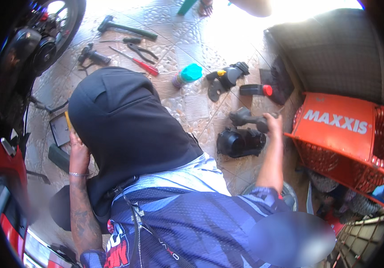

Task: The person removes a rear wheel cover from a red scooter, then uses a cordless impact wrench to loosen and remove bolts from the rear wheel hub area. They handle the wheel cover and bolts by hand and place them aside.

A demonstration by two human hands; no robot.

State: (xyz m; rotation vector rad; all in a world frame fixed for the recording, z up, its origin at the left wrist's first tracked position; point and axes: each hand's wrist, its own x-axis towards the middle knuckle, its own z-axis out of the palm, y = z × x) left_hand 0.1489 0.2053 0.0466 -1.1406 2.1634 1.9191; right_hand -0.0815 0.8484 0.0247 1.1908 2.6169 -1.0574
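My right hand [273, 124] is closed round one end of a dark grey, lobed tool or part [246, 118], just above the floor; its exact kind is unclear. Directly below it lies a black ribbed cover, like an engine casing [241, 143]. On the other side, my left hand [79, 152] is beside my black-clad leg [125, 120], its fingers closed on a thin yellow stick-like thing [68, 120]. The leg hides part of that thing. Close to this hand are a shallow dark-rimmed tray [59, 129] and a dark green block-like object [59, 157].
Ahead lie a hammer [127, 30], pliers [142, 52], a red-handled screwdriver [145, 66], a teal-capped can [187, 75], and a black-and-yellow power tool [230, 76]. A motorcycle [35, 49] stands left; an orange rack [335, 120] stands right. Another person's foot [205, 8] shows at the top.
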